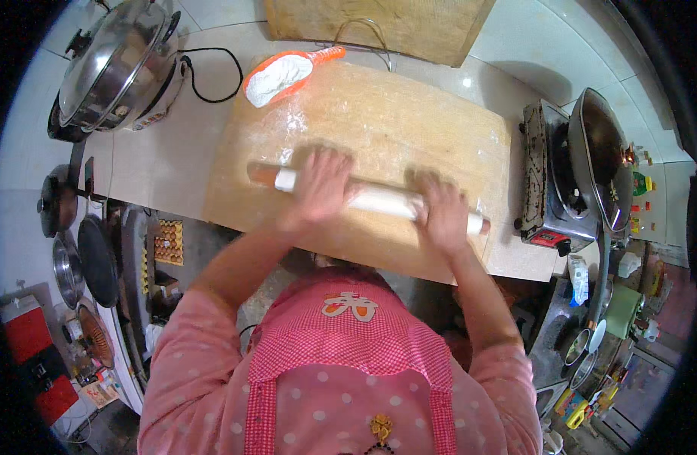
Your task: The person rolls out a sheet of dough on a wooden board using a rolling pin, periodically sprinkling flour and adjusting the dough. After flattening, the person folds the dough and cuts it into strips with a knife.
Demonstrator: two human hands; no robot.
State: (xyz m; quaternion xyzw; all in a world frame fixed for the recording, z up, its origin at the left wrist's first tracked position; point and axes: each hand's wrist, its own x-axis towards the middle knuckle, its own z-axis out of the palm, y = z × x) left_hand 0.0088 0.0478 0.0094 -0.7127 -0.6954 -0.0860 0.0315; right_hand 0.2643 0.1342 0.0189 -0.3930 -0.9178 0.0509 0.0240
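A wooden rolling pin (261, 174) lies slantwise across a floured wooden board (377, 119), its right end nearer to me. What looks like white dough (382, 201) is wrapped around the pin's length, and bare wood shows at both ends. My left hand (324, 185) grips the wrapped pin left of its middle, palm down. Toward the right end my right hand (442, 210) holds it the same way. Both hands are blurred, and they hide parts of the dough. At the board's far left corner rests an orange scoop (327, 54) filled with white flour (280, 78).
On the left of the counter (166, 170) stands a lidded metal pot (118, 68) with a black cord (240, 74). To the right, a portable gas stove (545, 176) carries a wok (599, 153). Another wooden board (377, 25) leans at the back wall behind a wire rack (377, 34).
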